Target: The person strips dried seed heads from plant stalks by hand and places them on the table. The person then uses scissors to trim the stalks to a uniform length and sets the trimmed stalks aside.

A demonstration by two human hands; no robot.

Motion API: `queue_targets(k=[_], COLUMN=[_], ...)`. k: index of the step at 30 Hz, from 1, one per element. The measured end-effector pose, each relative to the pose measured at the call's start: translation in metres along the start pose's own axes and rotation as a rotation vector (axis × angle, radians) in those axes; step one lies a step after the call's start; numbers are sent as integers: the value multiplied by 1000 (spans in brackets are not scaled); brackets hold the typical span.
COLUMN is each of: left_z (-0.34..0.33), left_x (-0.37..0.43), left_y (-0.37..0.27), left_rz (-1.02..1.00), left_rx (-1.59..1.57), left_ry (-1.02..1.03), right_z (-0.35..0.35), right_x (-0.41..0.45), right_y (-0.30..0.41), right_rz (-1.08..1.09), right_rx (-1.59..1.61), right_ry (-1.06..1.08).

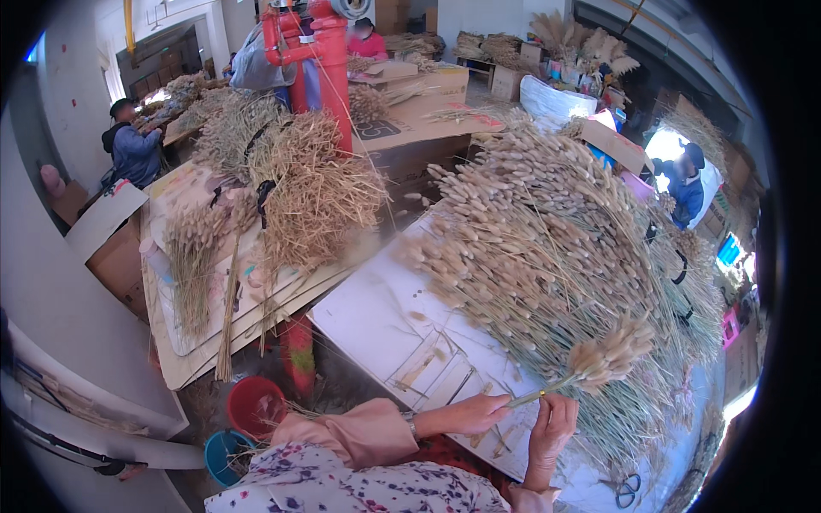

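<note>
My left hand point(476, 413) is closed around the stems of a small bunch of dried bunny-tail grass point(609, 356), whose fluffy heads point up and right. The fingertips of my right hand point(553, 420) pinch at a yellow tie point(541, 392) on the stems, just below the heads. Whether they grip the tie or the stems is hard to tell. Beyond both hands, a large heap of loose bunny-tail stems point(539, 224) lies across the white tabletop point(365, 320). A pair of dark-handled scissors point(628, 491) rests near the table's lower right edge.
On the left table point(192, 369) lie tied straw bundles point(321, 199), a smaller grass bunch point(192, 269) and a bottle point(156, 258). Red point(255, 407) and teal point(226, 456) buckets stand on the floor. A red pipe point(330, 70) rises behind. Several people sit farther off.
</note>
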State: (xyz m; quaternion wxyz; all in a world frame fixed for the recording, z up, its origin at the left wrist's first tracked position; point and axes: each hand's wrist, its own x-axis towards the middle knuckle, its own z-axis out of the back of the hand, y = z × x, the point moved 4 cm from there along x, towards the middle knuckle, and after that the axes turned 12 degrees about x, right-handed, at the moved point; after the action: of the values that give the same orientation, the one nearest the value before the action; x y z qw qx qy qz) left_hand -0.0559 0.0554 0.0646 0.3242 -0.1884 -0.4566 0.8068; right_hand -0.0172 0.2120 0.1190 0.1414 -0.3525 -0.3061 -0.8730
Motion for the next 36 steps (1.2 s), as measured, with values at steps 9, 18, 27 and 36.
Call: queue_targets(k=[9,18,27,36], left_z=[-8,-14,7,10], left_x=[-4,-26,-2,-15], left_y=[0,-25,-29,-6], left_rz=[-238,115,-22,-130], left_rx=[-7,-1210,-590,-658], left_ry=[-68,1257,933,953], right_z=[-40,-7,18,37], right_x=[-32,-7,20,27], right_y=[-18,13,22,-7], right_rz=[-899,-533,-374,-325], right_rx=[2075,1769,1430,1330], right_ry=[-69,-49,-188,-393])
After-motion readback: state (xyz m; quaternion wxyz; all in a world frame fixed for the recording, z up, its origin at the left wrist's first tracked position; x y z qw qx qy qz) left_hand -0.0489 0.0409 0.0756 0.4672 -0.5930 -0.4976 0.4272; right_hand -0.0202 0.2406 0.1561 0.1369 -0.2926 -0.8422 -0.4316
